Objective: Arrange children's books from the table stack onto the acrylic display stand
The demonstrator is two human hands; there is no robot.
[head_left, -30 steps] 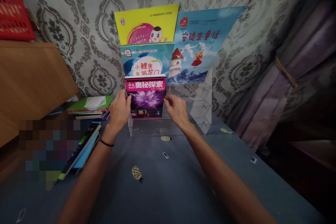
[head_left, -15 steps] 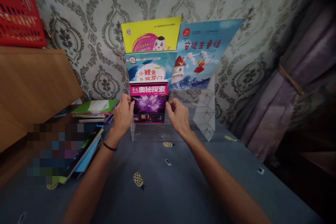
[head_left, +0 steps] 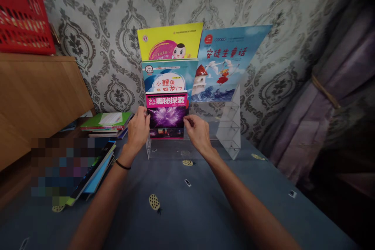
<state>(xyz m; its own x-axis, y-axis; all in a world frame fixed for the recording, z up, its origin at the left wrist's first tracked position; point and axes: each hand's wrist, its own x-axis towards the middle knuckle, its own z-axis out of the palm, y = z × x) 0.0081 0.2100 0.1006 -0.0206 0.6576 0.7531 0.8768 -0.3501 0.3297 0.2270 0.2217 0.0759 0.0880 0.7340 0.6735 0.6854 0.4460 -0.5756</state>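
A pink and purple book (head_left: 166, 116) stands upright on a lower tier of the clear tiered book stand (head_left: 231, 125). My left hand (head_left: 138, 128) is closed on its left edge, thumb toward the cover. At its right edge, my right hand (head_left: 198, 129) pinches the cover's side with thumb and fingers. Behind it rises a teal book (head_left: 170, 71) with a white oval, and behind that a yellow book (head_left: 172, 35). To the right, a blue storybook (head_left: 225, 58) leans on the stand's upper tier.
A blurred-out stack of books (head_left: 93, 179) lies at the left, near a second pile with a green top book (head_left: 124, 119). Further left, a red basket (head_left: 25, 15) sits on a wooden cabinet (head_left: 43, 93). A purple curtain (head_left: 310, 125) hangs at the right.
The whole view has shifted slightly. My right hand's fingertips are a little further left on the pink and purple book's edge. Both hands stay at its sides.
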